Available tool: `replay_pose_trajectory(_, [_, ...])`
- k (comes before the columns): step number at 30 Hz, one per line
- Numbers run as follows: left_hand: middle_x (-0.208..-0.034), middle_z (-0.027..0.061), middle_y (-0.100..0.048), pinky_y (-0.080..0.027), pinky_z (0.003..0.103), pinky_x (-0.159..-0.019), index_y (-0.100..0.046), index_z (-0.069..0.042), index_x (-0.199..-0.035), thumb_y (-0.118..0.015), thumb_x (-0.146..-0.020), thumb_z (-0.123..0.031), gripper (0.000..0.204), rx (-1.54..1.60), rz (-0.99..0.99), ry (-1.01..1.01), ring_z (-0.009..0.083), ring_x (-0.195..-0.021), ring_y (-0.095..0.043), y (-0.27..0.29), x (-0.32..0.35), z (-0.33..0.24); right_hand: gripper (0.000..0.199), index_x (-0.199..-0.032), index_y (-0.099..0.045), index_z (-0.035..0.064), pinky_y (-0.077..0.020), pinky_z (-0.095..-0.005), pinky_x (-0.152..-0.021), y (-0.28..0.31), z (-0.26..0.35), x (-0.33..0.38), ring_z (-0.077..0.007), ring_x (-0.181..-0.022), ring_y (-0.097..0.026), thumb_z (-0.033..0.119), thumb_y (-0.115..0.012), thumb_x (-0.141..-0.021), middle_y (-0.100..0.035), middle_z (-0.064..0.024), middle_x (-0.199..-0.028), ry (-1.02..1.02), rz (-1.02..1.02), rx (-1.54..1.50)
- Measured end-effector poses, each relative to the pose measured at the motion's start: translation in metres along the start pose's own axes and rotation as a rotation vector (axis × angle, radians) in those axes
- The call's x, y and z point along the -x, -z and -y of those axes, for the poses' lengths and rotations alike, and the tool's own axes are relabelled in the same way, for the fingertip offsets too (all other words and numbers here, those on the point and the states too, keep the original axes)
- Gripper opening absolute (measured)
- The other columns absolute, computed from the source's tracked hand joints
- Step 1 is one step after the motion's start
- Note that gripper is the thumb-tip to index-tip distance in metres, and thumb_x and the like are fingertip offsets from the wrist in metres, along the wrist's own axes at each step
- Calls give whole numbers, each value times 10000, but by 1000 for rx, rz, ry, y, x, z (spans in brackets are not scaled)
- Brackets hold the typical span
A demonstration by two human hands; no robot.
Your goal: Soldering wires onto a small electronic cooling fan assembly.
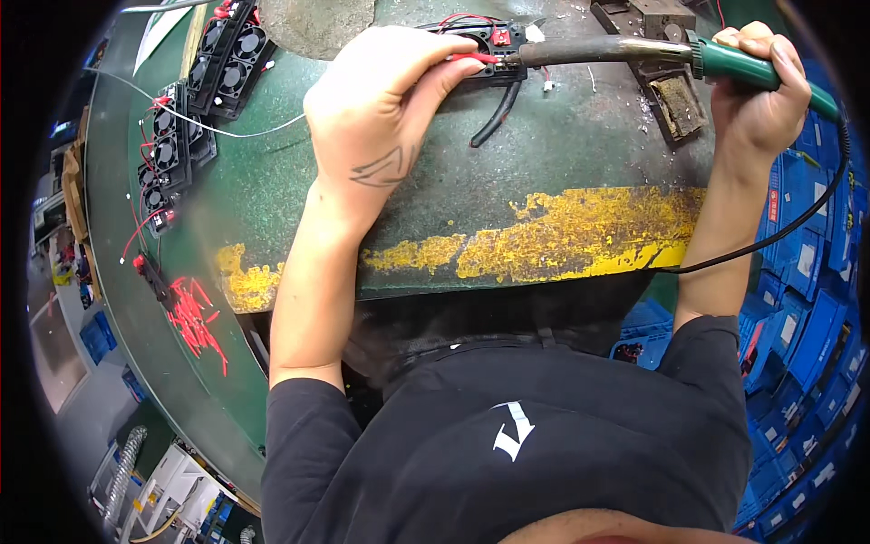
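My left hand (367,100) is closed, with thumb and forefinger pinching a thin red wire (471,58). The wire's end reaches a black fan unit (510,76) lying on the bench, which carries a small red part (501,37) on top. In my right hand (761,100) is a soldering iron (607,50), gripped by its green handle. Its tip points left and meets the fan unit close to the wire's end; whether the two touch is too small to tell. A short black cable (497,116) trails from the unit toward me. Part of the unit is hidden behind my left hand.
Several black fan units (231,68) lie at the far left, with loose red pieces (193,322) nearer me. A metal holder with a sponge tray (678,104) sits beneath the iron. The iron's black cord (770,247) loops by my right forearm. Blue bins (797,281) stand at right.
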State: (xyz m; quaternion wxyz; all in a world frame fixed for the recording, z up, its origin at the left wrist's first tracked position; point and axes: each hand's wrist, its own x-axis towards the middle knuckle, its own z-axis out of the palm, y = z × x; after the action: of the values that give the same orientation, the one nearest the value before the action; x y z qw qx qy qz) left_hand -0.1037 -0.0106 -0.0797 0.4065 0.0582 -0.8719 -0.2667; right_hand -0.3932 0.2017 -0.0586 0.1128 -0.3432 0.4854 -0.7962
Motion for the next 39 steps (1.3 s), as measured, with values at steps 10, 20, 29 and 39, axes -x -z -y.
replay_pose_trajectory(10, [-906, 101, -738, -547, 298, -756, -765, -31, -1025, -785, -855, -47, 173, -92, 29, -81, 221, -813, -703, -3, 1, 1, 290, -809, -616, -15, -511, -369, -638, 0, 7, 1, -307, -790, -604, 219, -478, -911, -582, -152, -854, -57, 101, -8])
replay_pose_trajectory(20, [-889, 95, -744, -556, 319, -744, -768, -59, -993, -816, -818, -75, 182, -54, -17, -16, 254, -805, -715, 0, 2, -5, 289, -820, -606, -12, -500, -369, -605, 0, 8, 1, -304, -780, -593, 217, -461, -920, -577, -152, -861, -23, 102, 21])
replay_pose_trajectory(29, [-884, 94, -735, -556, 325, -740, -758, -67, -1008, -811, -823, -75, 193, -53, -13, -59, 257, -801, -709, -2, 2, -3, 279, -818, -592, -8, -497, -374, -620, -2, 10, 2, -303, -799, -586, 208, -450, -925, -570, -150, -879, -38, 129, 21])
replay_pose_trajectory(39, [-905, 92, -740, -556, 332, -745, -754, -70, -1015, -804, -828, -78, 194, -86, -6, -88, 266, -808, -704, -5, 3, -4, 288, -816, -597, -18, -513, -361, -657, 4, 5, 0, -300, -820, -603, 210, -456, -924, -578, -154, -872, -41, 117, -24])
